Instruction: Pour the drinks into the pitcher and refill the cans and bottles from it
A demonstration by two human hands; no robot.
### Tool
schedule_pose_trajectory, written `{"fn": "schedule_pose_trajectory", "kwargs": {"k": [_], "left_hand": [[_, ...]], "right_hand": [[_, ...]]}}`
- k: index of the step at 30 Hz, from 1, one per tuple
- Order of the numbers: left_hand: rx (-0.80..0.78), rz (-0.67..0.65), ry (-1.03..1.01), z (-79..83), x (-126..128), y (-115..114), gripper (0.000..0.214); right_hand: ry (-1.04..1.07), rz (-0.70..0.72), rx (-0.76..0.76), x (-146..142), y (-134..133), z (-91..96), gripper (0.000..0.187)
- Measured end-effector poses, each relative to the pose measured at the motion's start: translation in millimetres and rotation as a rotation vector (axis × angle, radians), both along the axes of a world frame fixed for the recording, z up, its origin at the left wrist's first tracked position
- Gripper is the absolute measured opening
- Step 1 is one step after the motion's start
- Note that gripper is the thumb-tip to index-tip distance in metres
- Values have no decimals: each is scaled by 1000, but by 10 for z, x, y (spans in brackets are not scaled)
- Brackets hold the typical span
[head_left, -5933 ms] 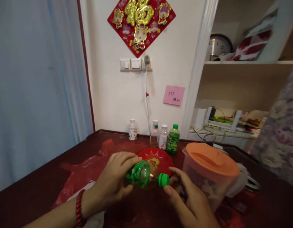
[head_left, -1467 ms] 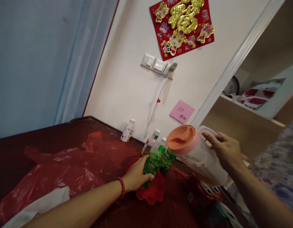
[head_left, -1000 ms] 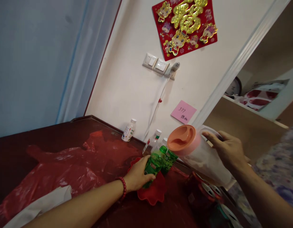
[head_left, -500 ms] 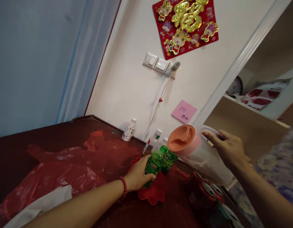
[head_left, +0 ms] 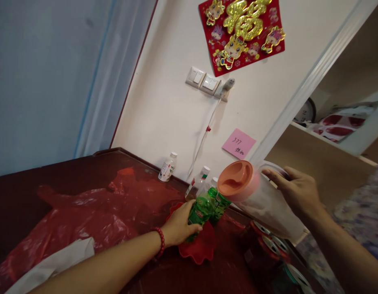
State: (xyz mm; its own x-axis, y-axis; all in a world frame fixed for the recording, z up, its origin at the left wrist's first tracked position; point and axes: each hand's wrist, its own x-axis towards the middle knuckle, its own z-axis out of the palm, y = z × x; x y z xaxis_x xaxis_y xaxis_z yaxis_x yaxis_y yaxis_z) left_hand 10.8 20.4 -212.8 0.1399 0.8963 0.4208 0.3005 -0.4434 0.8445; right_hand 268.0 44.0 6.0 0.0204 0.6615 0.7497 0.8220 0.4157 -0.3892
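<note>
My left hand [head_left: 179, 225] is wrapped round a green bottle [head_left: 202, 210] that stands on a red scalloped dish [head_left: 201, 248]. A red bead bracelet sits on that wrist. My right hand [head_left: 296, 192] grips the handle of a clear pitcher [head_left: 265, 206] with an orange lid [head_left: 236, 178]. The pitcher is lifted and tilted, its lid right beside the green bottle's neck. A second green bottle [head_left: 221, 203] stands just behind the first.
A dark red table [head_left: 69, 171] carries a red plastic bag [head_left: 93, 212] and a white cloth [head_left: 54, 263]. Small bottles [head_left: 167, 167] line the wall. Red-and-white tape rolls [head_left: 270, 241] lie under the pitcher. A shelf unit [head_left: 329, 134] stands at right.
Since 5.9 s ago the green bottle went from lying in both hands to upright on the dish, and my right hand took up the pitcher. Over the last second nothing has moved noticeably.
</note>
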Motion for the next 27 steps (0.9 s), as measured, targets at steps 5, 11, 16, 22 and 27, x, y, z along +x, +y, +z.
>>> {"fn": "schedule_pose_trajectory", "kwargs": {"k": [5, 11, 16, 22, 27], "left_hand": [[-9, 3, 11, -8, 0, 3, 71], [6, 5, 16, -18, -1, -4, 72], [26, 2, 21, -34, 2, 14, 74], [12, 5, 27, -23, -8, 15, 75], [4, 3, 34, -8, -10, 9, 75]], "right_hand": [[-18, 2, -6, 11, -6, 11, 59], [-34, 8, -11, 12, -7, 12, 57], [-33, -2, -4, 9, -10, 6, 59], [-37, -12, -9, 10, -25, 20, 59], [-52, -32, 10, 34, -5, 30, 60]]}}
